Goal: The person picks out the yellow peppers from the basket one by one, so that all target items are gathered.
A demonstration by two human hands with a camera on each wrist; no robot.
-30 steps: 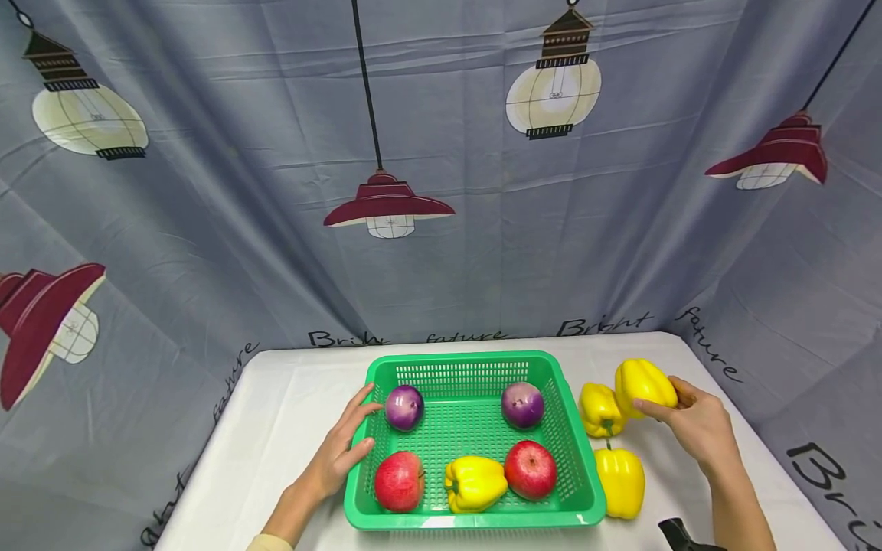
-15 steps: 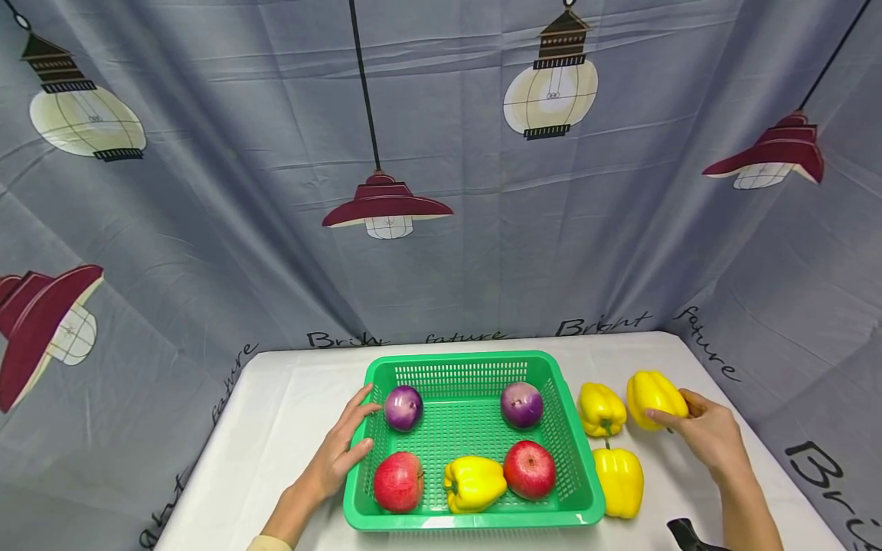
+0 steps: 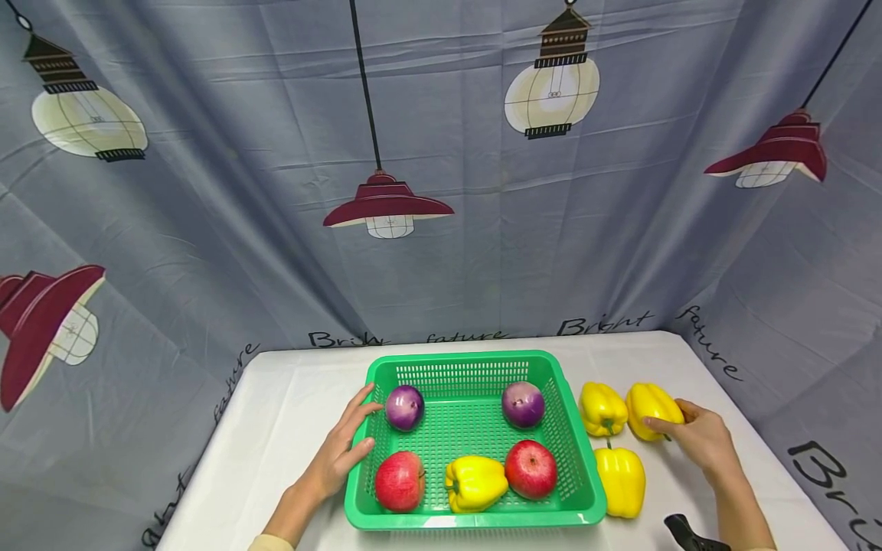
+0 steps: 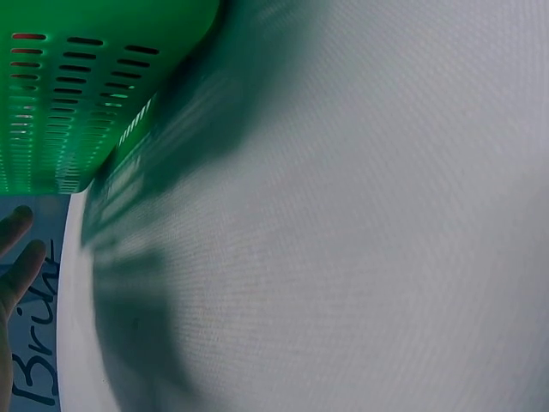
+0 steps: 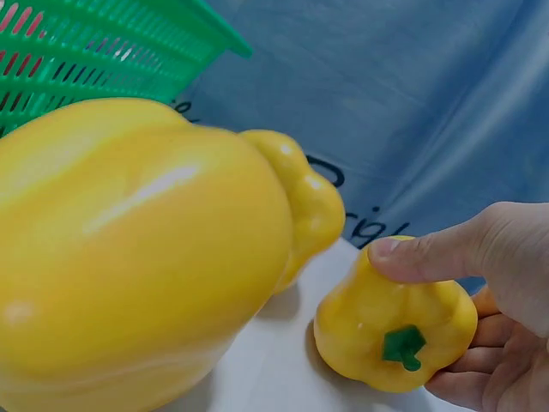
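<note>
At the white table (image 3: 296, 390), the right hand (image 3: 703, 435) grips a yellow pepper (image 5: 377, 313) between its fingers (image 5: 493, 331).

Soft dark shadow beside the green basket (image 4: 107, 60)

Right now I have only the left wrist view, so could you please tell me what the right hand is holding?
Observer: The right wrist view shows the right hand gripping a yellow pepper, thumb on top.
Operator: Thank you. Is there a pepper in the green basket too?
Observer: Yes, the head view shows one inside pepper, lying between two red fruits.
Operator: And is any pepper lying loose on the table, please?
Observer: Two besides the gripped one: a far pepper and a near pepper, both just right of the basket in the head view.
</note>
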